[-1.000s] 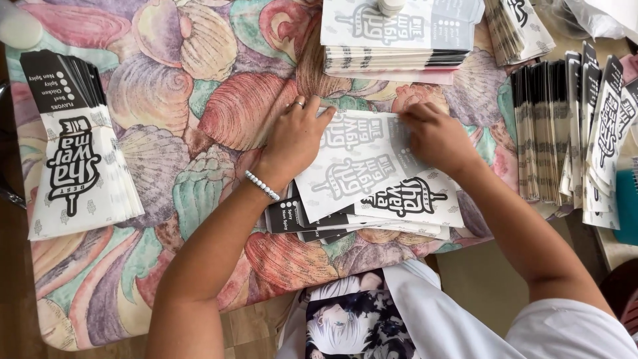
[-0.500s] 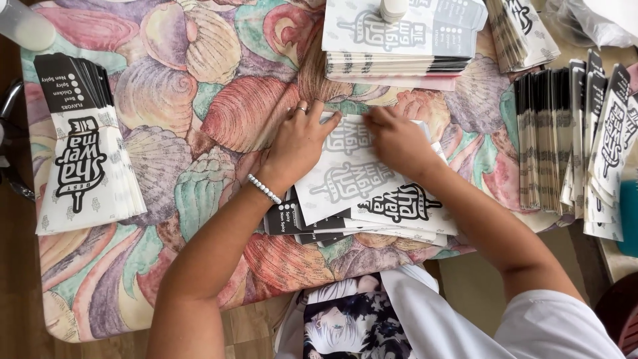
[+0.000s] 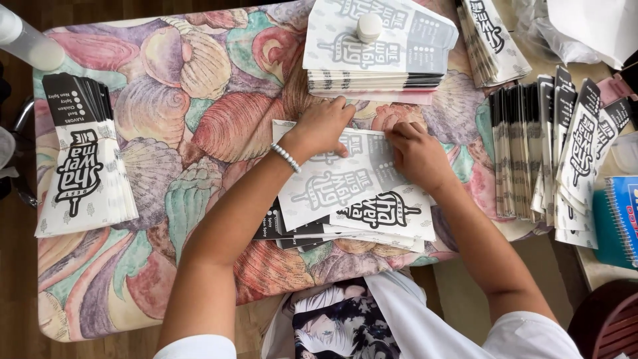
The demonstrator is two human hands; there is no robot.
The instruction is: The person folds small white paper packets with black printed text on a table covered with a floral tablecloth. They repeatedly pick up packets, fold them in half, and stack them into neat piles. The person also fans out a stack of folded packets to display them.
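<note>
Bright, soft light from above, and a mostly sharp picture.

The light is even over the desk with the pastel shell-pattern cloth (image 3: 166,153), with no hard glare. Small soft shadows sit under the left hand (image 3: 323,126) and the right hand (image 3: 415,154) and along the arms. The white printed paper sleeves (image 3: 342,179) look bright but the print stays clear. The dark floor at the left edge is dim. The clear plastic bottle (image 3: 26,41) in the top left corner looks a little blurry and stretched.

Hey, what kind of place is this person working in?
Probably a home or small food-shop packing table: a seashell-print tablecloth, stacks of flat printed paper food sleeves, and both hands pressing one sleeve flat.
</note>
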